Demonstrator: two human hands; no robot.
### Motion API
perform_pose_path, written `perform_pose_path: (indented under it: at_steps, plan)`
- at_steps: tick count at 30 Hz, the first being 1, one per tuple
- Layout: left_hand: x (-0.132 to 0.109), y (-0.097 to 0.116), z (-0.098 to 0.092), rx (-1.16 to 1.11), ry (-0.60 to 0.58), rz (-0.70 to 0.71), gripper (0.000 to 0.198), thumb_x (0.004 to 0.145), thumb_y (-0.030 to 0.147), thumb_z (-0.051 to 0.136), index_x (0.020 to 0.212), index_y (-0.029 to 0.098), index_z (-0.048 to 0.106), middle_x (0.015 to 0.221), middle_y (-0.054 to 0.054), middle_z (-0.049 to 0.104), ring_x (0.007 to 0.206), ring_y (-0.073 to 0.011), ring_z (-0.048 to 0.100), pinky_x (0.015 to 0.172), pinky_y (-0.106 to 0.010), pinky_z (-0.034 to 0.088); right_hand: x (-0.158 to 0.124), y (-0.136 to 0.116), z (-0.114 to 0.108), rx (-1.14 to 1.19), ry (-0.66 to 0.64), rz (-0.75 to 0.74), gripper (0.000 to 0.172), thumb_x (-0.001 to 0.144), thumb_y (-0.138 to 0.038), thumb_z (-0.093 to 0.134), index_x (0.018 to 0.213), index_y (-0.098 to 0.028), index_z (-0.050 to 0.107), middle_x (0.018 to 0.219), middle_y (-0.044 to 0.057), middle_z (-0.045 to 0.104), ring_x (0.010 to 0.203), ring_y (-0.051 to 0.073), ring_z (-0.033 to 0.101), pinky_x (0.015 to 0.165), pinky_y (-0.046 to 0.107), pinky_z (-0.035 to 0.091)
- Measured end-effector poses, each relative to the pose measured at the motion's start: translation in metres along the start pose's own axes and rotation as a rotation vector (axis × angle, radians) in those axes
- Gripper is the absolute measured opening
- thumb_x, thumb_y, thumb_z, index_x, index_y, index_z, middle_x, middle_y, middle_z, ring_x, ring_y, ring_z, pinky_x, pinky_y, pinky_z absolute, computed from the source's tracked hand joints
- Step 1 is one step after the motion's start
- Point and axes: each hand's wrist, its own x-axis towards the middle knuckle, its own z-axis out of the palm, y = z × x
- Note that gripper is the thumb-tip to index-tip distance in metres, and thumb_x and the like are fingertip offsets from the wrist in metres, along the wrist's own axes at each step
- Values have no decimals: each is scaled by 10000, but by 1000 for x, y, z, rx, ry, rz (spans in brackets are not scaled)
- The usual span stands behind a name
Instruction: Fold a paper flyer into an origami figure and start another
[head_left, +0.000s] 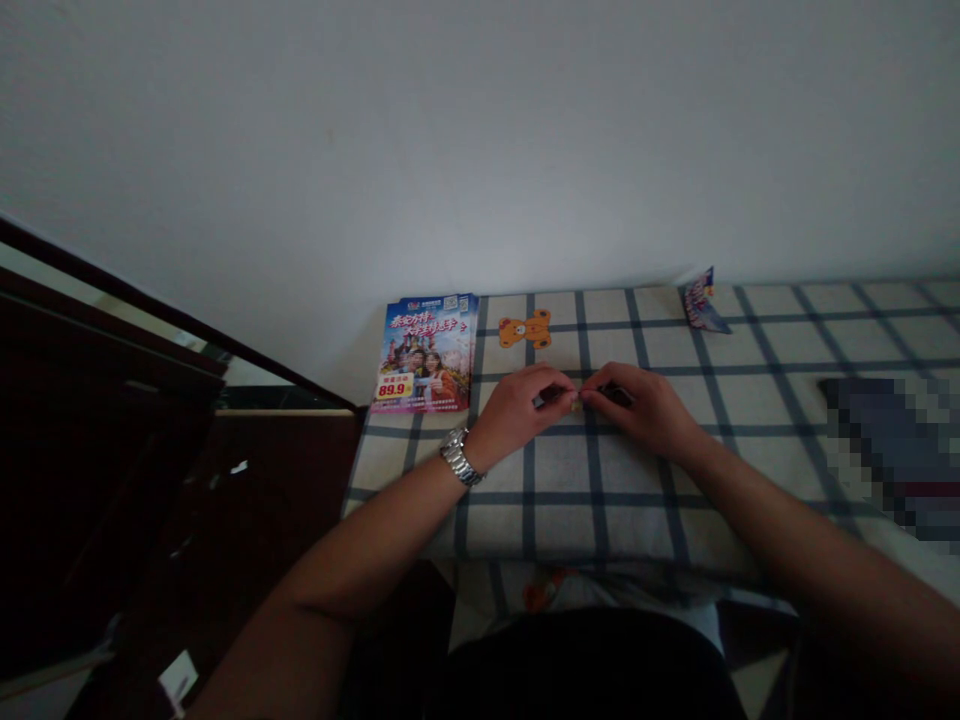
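My left hand (521, 405), with a metal watch (459, 455) on its wrist, and my right hand (643, 405) meet over the checked cloth (600, 480) at the middle of the table. Both are pinched shut on a small dark object (576, 400) held between their fingertips. Too little of it shows to name it. The fingers of both hands touch at that spot, low over the cloth.
A colourful leaflet (426, 352) lies at the cloth's far left corner. An orange bear figure (526, 329) is printed or lying beside it. A folded paper piece (701, 300) stands by the wall. A blurred dark patch (892, 450) sits at the right. Dark furniture (112, 450) stands left.
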Motion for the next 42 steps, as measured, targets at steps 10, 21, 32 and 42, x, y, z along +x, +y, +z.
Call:
perform_pose_path:
  at_steps: [10,21,32,42]
  plan:
    - [3,-9,-4,-47,71,-32,147,1016,358,702,1028,217,739,993,-31,772,906,-157,718,837,-298,572,2,5,-6,-14,109,63,237,997,-463,649,962,-243,730,886,53,772,733,206,662,655,330,488]
    - [4,-8,-3,-77,83,-57,188,1011,400,707,1030,218,752,991,-38,785,893,-155,725,814,-286,575,-1,5,-9,24,134,97,270,995,-495,654,970,-236,727,849,47,754,693,188,636,633,315,493]
    - [4,-15,-2,-86,72,-77,198,1040,389,658,1013,213,742,952,-36,769,877,-156,711,777,-277,557,0,7,-13,36,174,106,266,981,-486,667,960,-230,736,836,49,753,697,196,649,634,321,498]
    - [4,-8,-1,-51,103,-26,80,1011,275,668,983,204,693,938,-20,742,816,-135,672,762,-260,546,1,8,-12,102,128,125,253,981,-472,677,1002,-228,740,868,48,772,732,202,689,653,318,527]
